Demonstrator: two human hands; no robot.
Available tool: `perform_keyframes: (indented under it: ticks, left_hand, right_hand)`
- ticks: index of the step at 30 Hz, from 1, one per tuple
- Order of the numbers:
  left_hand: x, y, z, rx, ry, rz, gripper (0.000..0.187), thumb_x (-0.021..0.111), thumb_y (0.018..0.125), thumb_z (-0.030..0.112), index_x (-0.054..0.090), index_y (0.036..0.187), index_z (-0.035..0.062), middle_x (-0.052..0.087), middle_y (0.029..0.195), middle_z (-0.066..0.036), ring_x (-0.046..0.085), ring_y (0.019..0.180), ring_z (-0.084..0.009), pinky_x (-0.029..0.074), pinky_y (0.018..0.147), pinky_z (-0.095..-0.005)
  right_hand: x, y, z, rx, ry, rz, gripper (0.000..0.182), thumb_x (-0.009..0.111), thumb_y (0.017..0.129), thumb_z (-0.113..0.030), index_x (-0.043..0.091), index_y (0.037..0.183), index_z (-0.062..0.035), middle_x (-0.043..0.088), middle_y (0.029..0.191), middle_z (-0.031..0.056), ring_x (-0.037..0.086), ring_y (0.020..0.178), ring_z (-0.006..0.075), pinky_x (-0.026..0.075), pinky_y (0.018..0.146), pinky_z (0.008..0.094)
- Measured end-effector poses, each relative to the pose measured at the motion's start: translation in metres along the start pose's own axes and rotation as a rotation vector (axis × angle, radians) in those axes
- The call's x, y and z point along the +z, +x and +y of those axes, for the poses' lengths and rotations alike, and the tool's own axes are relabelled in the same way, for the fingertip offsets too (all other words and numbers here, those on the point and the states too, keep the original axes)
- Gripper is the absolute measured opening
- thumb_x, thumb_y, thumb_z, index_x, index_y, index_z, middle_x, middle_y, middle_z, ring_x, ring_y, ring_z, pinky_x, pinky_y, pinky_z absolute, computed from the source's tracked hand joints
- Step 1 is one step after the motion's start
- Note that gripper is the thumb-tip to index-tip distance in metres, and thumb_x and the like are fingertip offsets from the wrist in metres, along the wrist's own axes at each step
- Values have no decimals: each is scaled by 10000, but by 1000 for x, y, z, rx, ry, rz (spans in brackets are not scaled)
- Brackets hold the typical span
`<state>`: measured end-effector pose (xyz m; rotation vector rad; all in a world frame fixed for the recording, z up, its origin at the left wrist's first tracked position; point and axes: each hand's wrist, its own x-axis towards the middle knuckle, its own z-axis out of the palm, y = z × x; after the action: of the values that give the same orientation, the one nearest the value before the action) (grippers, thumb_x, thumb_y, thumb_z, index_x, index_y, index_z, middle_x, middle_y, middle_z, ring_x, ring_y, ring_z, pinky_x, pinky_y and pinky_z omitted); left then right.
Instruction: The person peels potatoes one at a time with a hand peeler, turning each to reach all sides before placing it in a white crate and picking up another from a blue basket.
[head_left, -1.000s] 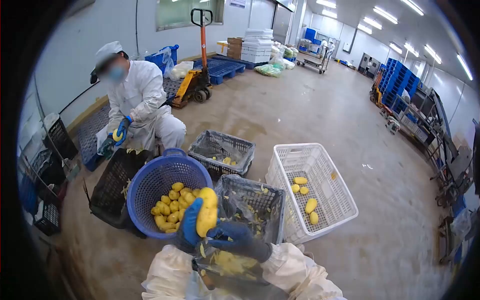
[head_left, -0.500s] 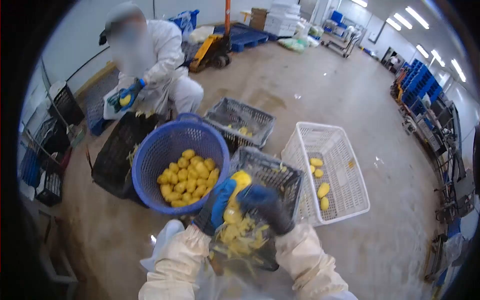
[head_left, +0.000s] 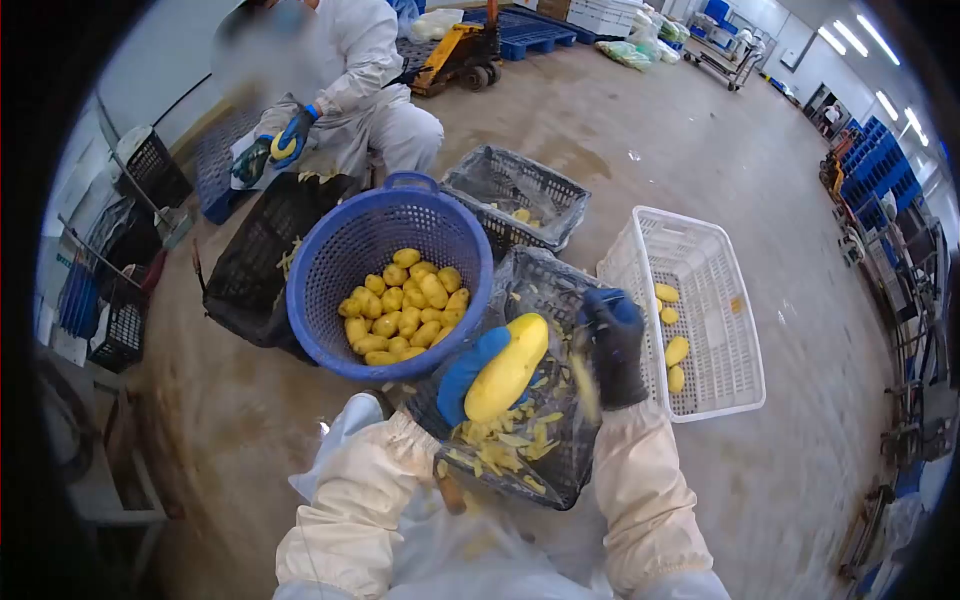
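My left hand (head_left: 455, 385), in a blue and dark glove, is wrapped round a long peeled yellow potato (head_left: 510, 365). To its right, my gloved right hand (head_left: 617, 345) is closed, apart from the potato; whatever its fingers hold is hidden. A blurred pale strip (head_left: 584, 385) hangs below that hand. Both hands are above a black crate (head_left: 568, 485) lined with clear plastic, where potato peelings (head_left: 510, 440) lie. Left of it stands a blue basket (head_left: 310, 290) with many yellow potatoes (head_left: 405, 305). On the right, a white crate (head_left: 740, 385) holds several potatoes (head_left: 677, 350).
A co-worker in white (head_left: 365, 90) sits at the upper left, a potato (head_left: 283, 146) in gloved hands. Near that person is a dark crate (head_left: 250, 270). Another lined crate (head_left: 520, 190) stands behind mine. A yellow pallet truck (head_left: 455, 55) and blue pallets (head_left: 525, 30) are farther back.
My right hand has moved away from the potato, to the right and up. The potato now shows lengthwise in my left hand. The whole view has shifted downward and left.
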<state>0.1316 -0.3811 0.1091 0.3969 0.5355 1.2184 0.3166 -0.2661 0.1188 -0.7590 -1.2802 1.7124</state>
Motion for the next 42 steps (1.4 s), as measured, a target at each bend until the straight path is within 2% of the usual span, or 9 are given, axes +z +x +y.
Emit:
perform_keyframes:
  ticks: [5, 9, 13, 19, 26, 29, 31, 37, 42]
  left_hand:
    - [12, 16, -4, 171, -127, 220, 515, 526, 929, 438, 502, 1260, 44, 643, 1003, -124, 655, 756, -208, 551, 580, -314]
    - [26, -3, 3, -9, 12, 102, 481, 513, 943, 416, 521, 1237, 36, 649, 992, -111, 650, 763, -176, 559, 600, -294]
    - [3, 10, 5, 97, -33, 92, 487, 510, 943, 432, 532, 1216, 29, 643, 979, -117, 648, 776, -186, 559, 632, -298]
    - [21, 1, 10, 81, -179, -28, 537, 481, 948, 444, 497, 1242, -6, 626, 1033, -151, 640, 866, -246, 551, 756, -360]
    - [13, 9, -4, -84, -133, -82, 599, 538, 909, 454, 467, 1301, 8, 617, 1094, -174, 640, 878, -253, 559, 717, -390]
    - [30, 15, 2, 217, -230, 170, 623, 519, 915, 483, 465, 1305, 1, 591, 1146, -172, 612, 970, -255, 524, 851, -376]
    - [3, 15, 11, 39, -316, -140, 589, 510, 930, 436, 456, 1320, -2, 585, 1172, -159, 584, 1032, -236, 482, 920, -338]
    - [13, 5, -11, -110, -172, -107, 544, 529, 928, 398, 485, 1295, -2, 593, 1158, -166, 630, 875, -290, 531, 750, -403]
    - [48, -1, 10, 87, 14, 30, 611, 530, 916, 422, 413, 1350, 8, 609, 1065, -155, 632, 809, -230, 539, 700, -329]
  right_hand:
    - [46, -31, -30, 32, -303, -150, 173, 620, 892, -196, 607, 870, -25, 608, 705, 48, 573, 612, 126, 446, 569, 233]
    - [-25, 15, -19, -109, -17, 330, 176, 616, 902, -191, 600, 834, -29, 619, 705, 54, 570, 600, 127, 448, 560, 232]
    - [31, -32, -38, 105, 19, -101, 137, 642, 887, -135, 620, 918, -3, 643, 806, 45, 593, 680, 108, 480, 639, 230]
    - [66, -57, -15, -275, -548, -450, 188, 703, 824, -61, 625, 979, 12, 662, 900, 59, 629, 798, 139, 502, 714, 254]
    - [-13, 4, -36, 28, 223, 137, 136, 608, 905, -173, 585, 862, -47, 589, 707, 41, 543, 606, 112, 459, 584, 249]
    - [34, -39, -35, 44, -82, -82, 137, 662, 865, -130, 603, 901, -12, 649, 807, 55, 606, 697, 113, 496, 643, 261]
    - [54, -58, -33, -171, -538, -468, 140, 741, 779, -55, 670, 877, 14, 670, 863, 54, 639, 786, 126, 506, 724, 267]
    - [-9, 4, -27, -138, -17, 300, 163, 656, 871, -169, 630, 924, -17, 623, 743, 50, 583, 613, 132, 459, 565, 252]
    - [9, -16, -31, 71, -47, 38, 181, 661, 863, -192, 617, 898, -20, 611, 717, 34, 566, 575, 120, 445, 510, 232]
